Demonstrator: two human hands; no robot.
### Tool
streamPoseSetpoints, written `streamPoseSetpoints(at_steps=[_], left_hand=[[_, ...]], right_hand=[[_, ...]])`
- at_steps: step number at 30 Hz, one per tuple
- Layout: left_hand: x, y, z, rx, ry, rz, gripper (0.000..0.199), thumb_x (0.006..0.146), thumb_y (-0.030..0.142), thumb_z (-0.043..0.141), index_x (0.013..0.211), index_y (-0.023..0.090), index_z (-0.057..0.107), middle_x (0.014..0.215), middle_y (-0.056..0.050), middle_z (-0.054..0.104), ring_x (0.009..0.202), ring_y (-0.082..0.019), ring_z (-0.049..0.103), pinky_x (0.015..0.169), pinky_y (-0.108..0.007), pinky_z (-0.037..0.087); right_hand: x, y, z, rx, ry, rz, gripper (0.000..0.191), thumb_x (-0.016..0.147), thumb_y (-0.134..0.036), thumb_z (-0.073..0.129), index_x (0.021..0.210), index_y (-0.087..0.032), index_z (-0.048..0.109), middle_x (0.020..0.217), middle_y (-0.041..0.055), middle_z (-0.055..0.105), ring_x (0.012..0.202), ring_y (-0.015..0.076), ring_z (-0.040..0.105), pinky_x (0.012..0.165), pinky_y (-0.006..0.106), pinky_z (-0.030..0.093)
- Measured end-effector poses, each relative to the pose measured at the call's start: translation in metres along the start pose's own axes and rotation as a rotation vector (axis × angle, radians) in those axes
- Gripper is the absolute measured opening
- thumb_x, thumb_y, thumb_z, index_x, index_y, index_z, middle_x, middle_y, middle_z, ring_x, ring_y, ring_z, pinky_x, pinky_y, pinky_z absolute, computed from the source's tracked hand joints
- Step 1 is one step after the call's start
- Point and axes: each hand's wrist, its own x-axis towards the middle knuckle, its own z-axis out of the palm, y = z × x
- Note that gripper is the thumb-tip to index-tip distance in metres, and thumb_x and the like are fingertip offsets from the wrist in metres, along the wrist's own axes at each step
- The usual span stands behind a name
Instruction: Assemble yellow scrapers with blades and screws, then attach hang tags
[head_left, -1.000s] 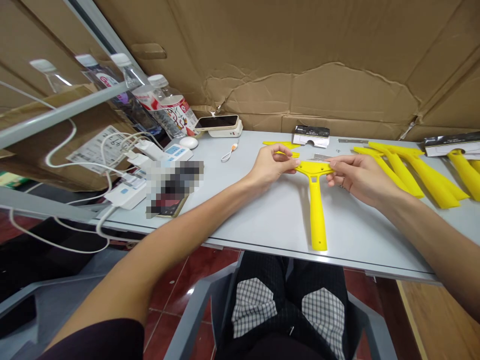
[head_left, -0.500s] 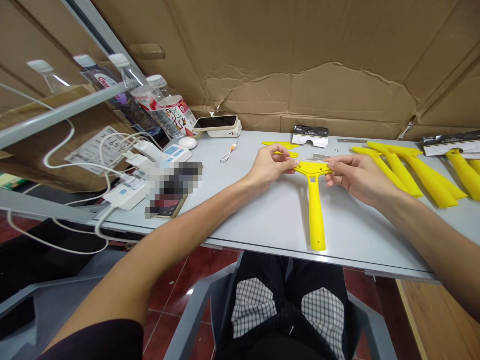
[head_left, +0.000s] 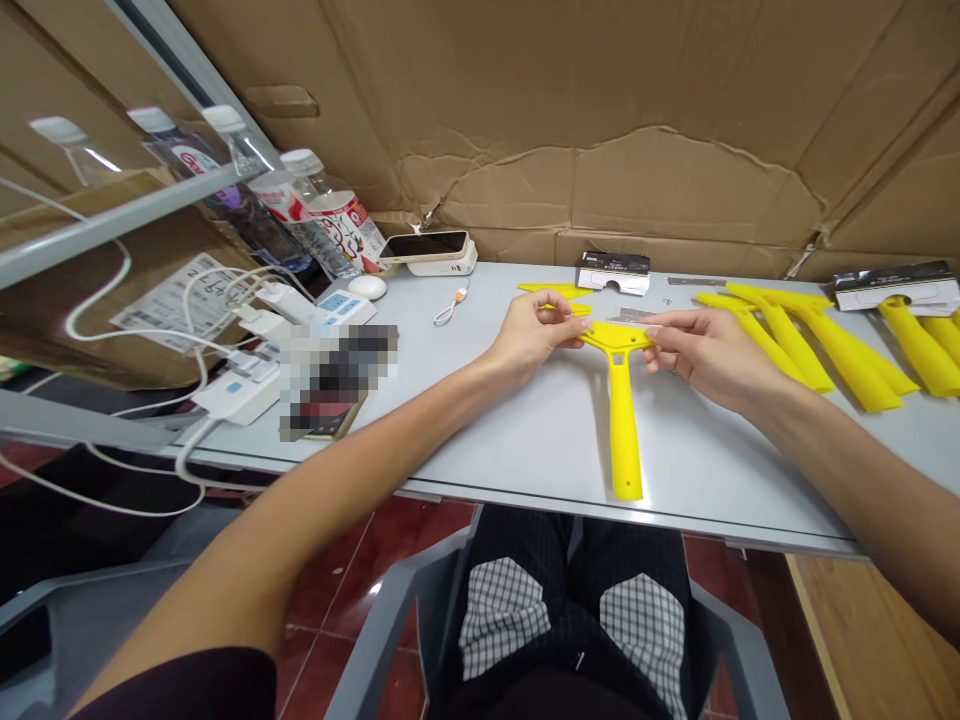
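A yellow plastic scraper (head_left: 625,420) lies in front of me, its wide head away from me and its handle toward the table edge. My left hand (head_left: 531,335) pinches the head's left end between thumb and fingers. At the right end of the head, my right hand (head_left: 705,355) is closed in a similar pinch. Just behind the head shows a thin metal blade (head_left: 628,314), partly hidden. Another yellow piece (head_left: 555,290) lies behind my left hand, which covers part of the pieces there.
Several yellow scraper handles (head_left: 851,360) lie at the right. A small black-and-white box (head_left: 613,273) and a metal strip (head_left: 697,282) are at the back. Leftward are a phone on a white block (head_left: 442,255), a power strip (head_left: 240,390) with cables, and bottles (head_left: 341,225).
The whole view has shifted slightly, so things appear a little further left. Both hands keep their pinch on the scraper's head.
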Motion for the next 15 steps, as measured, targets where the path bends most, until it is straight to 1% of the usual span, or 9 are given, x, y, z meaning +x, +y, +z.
streamPoseSetpoints(at_steps=[6,11,15], left_hand=[[-0.001,0.0005,0.0006,-0.006,-0.005,0.004,0.038,0.087,0.002,0.093,0.082,0.017,0.059,0.078,-0.004,0.081,0.072,-0.013,0.077,0.073,-0.029,0.063],[-0.0014,0.0021,0.0007,-0.001,-0.01,-0.004,0.04,0.085,0.005,0.096,0.082,0.018,0.058,0.08,-0.004,0.081,0.075,-0.014,0.078,0.076,-0.03,0.063],[-0.0017,0.0021,0.0008,-0.001,-0.005,-0.008,0.041,0.084,0.005,0.096,0.082,0.018,0.057,0.081,-0.005,0.081,0.078,-0.015,0.079,0.078,-0.031,0.064]], right_hand=[[-0.0004,-0.0002,0.0001,-0.002,0.005,0.008,0.026,0.076,-0.028,0.106,0.091,-0.014,0.09,0.102,0.0137,0.084,0.071,0.0134,0.072,0.068,0.025,0.068],[-0.0018,-0.0013,0.001,-0.005,0.009,0.016,0.025,0.078,-0.027,0.104,0.093,-0.012,0.09,0.101,0.0143,0.083,0.072,0.0137,0.072,0.068,0.026,0.068],[-0.0021,-0.0015,0.0015,-0.004,0.015,0.017,0.024,0.079,-0.026,0.104,0.092,-0.013,0.089,0.102,0.014,0.083,0.071,0.014,0.072,0.07,0.027,0.068]])
